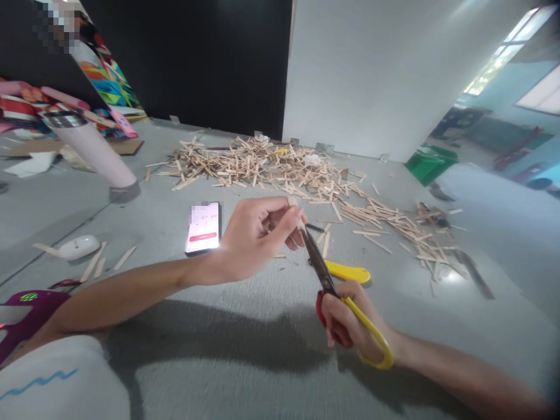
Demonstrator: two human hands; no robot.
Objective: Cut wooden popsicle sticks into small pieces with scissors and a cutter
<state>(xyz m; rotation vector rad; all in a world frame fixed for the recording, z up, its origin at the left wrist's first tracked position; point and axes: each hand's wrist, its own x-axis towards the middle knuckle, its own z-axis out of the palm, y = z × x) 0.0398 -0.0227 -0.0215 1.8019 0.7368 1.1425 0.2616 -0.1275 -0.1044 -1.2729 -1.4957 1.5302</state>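
Observation:
Between the thumb and fingers of my left hand [258, 236] is a short wooden stick [292, 202], held up above the table. My right hand [356, 326] grips a pair of scissors [321, 265] with one yellow and one red handle loop. The blade tips reach the stick right at my left fingertips; whether they touch it is hard to tell. Just behind the scissors a yellow utility knife [347, 272] lies on the table. A large heap of wooden sticks [245, 163] spreads across the back, trailing off to the right.
A lit phone [203, 228] lies left of my left hand. Farther left stand a pale pink bottle [94, 151] and a white mouse [79, 247] with loose sticks around it. Black and grey panels rise behind the heap. A green bin [431, 163] is beyond the table's right side.

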